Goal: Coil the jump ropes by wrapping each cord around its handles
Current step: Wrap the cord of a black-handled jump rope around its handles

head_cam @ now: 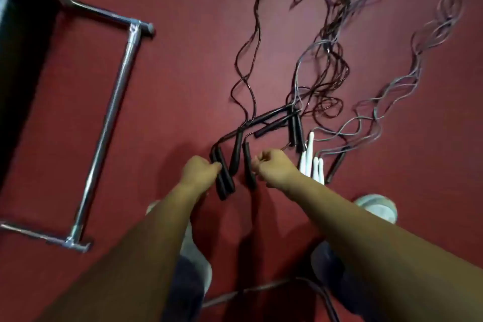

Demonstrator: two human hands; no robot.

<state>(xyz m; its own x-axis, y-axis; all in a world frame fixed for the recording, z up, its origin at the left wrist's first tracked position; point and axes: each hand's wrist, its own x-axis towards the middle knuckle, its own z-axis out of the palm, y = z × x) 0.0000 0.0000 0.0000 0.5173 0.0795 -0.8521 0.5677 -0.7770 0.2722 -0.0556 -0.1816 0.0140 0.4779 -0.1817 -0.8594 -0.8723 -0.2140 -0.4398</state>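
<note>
Looking straight down, the head view recorded a dark red floor (183,73) with a fine, mat-like texture. A metal pipe frame (115,102) lay flat on it at the left, joined at its corners by clamp fittings. A black band ran along the far left edge; what it was could not be told.

The left hand (200,172) had its grip closed round a pair of black handles (226,183), held side by side just above the floor. The right hand (275,168) was curled, its grip pinching a thin cord (286,146) that left the top of the fist.

Loose black handles (271,119) lay between and beyond the hands. White handles (311,154) lay just right of the right hand. Dark cords (332,73) and grey cords (418,60) trailed uncoiled in wavy lines up the floor, tangled together at the upper right.

A light shoe (379,206) stood below the white handles. A dark cable (261,289) crossed the floor at the bottom.
</note>
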